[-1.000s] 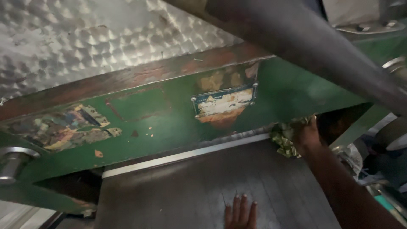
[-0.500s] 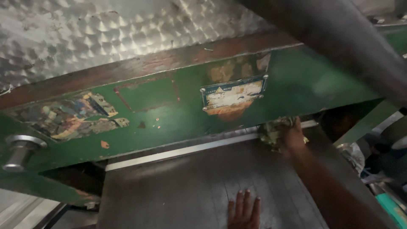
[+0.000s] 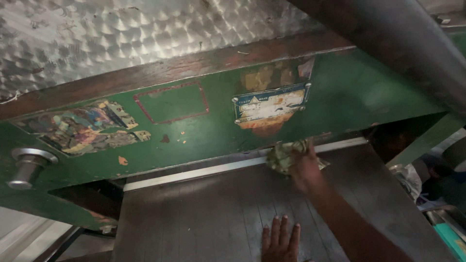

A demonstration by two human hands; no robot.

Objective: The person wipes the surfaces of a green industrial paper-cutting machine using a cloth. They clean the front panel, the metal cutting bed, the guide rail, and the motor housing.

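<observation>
Since a second ago the right hand (image 3: 305, 167) and its crumpled greenish rag (image 3: 284, 156) have slid leftward along the bright metal strip (image 3: 218, 170), from the machine's right end to just under the worn metal plate (image 3: 271, 104); the left hand (image 3: 280, 240) lies flat as before.

The green beam (image 3: 194, 121) is the landmark. Below it lies the dark ribbed bed (image 3: 204, 213), with the strip running along the seam between them. The right hand is closed around the rag, pressing it into that seam directly beneath the beam's lower edge. The left hand rests open, fingers spread, on the bed, nearer the camera, holding nothing. A steel knob (image 3: 26, 167) juts from the beam's left end.

The likeliest trouble, I judge: the gap under the beam is narrow, so the rag could snag or fingers get pinched, and a slick bed could let the bracing palm slip.
</observation>
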